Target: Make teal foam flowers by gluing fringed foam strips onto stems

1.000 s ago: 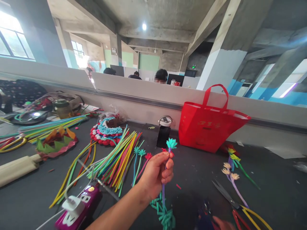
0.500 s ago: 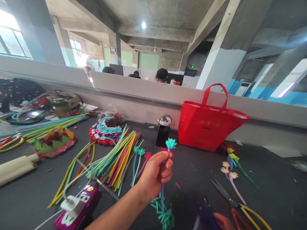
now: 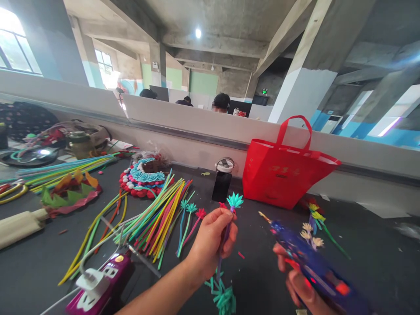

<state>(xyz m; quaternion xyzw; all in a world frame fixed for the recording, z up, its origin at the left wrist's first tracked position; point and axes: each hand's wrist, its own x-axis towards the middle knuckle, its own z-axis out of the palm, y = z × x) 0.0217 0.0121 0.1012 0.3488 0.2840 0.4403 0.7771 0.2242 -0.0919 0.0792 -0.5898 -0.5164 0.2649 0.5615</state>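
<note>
Between thumb and fingers, my left hand [image 3: 215,240] pinches the purple stem of a pipe-cleaner flower [image 3: 235,201] whose teal head points up. On the right, my right hand [image 3: 300,280] is wrapped round a dark blue hot glue gun [image 3: 315,258], its brass-coloured nozzle aimed up and left toward the flower. Below my left hand lies a pile of short teal pipe-cleaner pieces [image 3: 225,297]. To its left rest finished flowers with teal and red heads [image 3: 191,208]. Cream-coloured flowers [image 3: 306,234] lie behind the glue gun, partly covered by it.
A bundle of coloured pipe cleaners [image 3: 160,218] spreads left of centre. A purple power strip [image 3: 101,284] with a white plug sits at front left. Behind stand a phone [image 3: 222,186] and a red bag [image 3: 285,175] against the low partition [image 3: 183,118].
My right hand has come up from the lower edge with the glue gun, which now shows nozzle first. My left hand keeps the flower in nearly the same place. The scissors are now hidden.
</note>
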